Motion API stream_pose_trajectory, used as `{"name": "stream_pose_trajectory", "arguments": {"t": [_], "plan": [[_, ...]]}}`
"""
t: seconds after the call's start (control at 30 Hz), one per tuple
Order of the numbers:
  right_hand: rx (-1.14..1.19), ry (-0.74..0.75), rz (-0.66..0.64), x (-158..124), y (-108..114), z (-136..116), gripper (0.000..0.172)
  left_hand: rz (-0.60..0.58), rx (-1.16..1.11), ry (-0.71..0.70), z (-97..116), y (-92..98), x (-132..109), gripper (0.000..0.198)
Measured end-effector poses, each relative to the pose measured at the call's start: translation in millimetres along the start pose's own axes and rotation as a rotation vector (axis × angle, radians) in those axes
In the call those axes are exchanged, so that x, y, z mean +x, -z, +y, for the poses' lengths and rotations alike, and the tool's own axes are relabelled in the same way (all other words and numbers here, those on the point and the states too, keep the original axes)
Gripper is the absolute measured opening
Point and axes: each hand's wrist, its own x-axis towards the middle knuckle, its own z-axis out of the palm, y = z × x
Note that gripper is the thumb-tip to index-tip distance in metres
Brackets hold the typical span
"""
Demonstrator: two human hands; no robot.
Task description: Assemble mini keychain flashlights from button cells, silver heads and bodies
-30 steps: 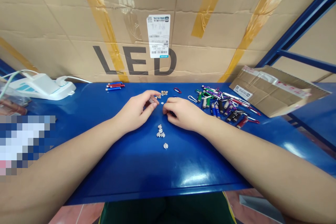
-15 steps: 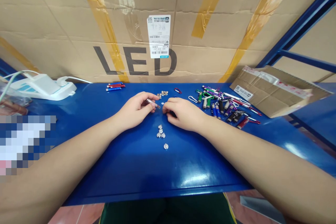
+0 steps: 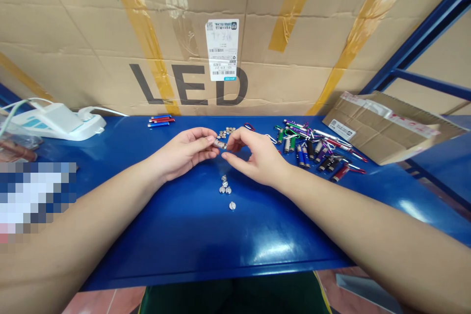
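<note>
the left hand (image 3: 184, 153) is hovering low over the blue table (image 3: 191, 235). its thumb and forefinger are closing round one small silvery tube (image 3: 220, 143) and holding it just above the tabletop, between the two hands. the right hand (image 3: 260, 161) is meeting it from the other side. its thumb and forefinger are pinching in towards the tube's free end, and the remaining fingers are curling loosely with nothing in them. whether those fingertips are actually gripping the tube is too small to tell.

just nearer the person than the hands, five small silver discs (image 3: 225, 187) are lying on the table: four bunching together and one (image 3: 232, 205) sitting a little apart, closest to the table's front edge. behind the hands a second heap of discs (image 3: 228, 131) is lying, packed too tightly to count.

near the back left, three slim tubes (image 3: 161, 120) are lying side by side, two blue and one red. one red carabiner (image 3: 249, 126) is resting just beside the far heap of discs. to the right, a pile of keychain torches (image 3: 312, 149) in green, blue, purple, black and red is sprawling, too tangled to count.

one small cardboard box (image 3: 382, 130) is sitting at the right end of the table. one large carton (image 3: 91, 39), lettered "led", is standing along the back and carrying one white label (image 3: 222, 49). one white device (image 3: 59, 120) with a cable is resting at the far left.
</note>
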Motion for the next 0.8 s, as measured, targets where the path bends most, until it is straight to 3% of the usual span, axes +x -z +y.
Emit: {"name": "stream_pose_trajectory", "arguments": {"t": [0.2,0.3,0.47,0.63,0.73,0.8], "plan": [[-0.045,0.039,0.056,-0.6,-1.2,-2.5,0.012,-0.020,0.014,0.018,0.0,-0.6,-1.1,0.020],[0.052,-0.017,0.045,-1.2,-3.2,-1.1,0.012,-0.022,0.046,-0.017,-0.8,0.4,-0.8,0.027],[0.469,-0.345,-0.077,-0.1,-10.9,3.0,0.039,0.000,0.159,-0.170,-2.3,3.2,1.0,0.042],[0.950,-0.723,-0.144,5.9,-13.0,-3.8,0.040,0.068,0.410,-0.539,3.9,-6.8,-10.3,0.041],[1.022,-0.846,-0.134,8.1,-12.6,-9.0,0.034,0.121,0.600,-0.707,8.4,-13.8,-19.9,0.034],[0.940,-0.878,-0.104,8.3,-13.1,-9.6,0.035,0.129,0.729,-0.719,8.7,-12.5,-21.2,0.030]]}}
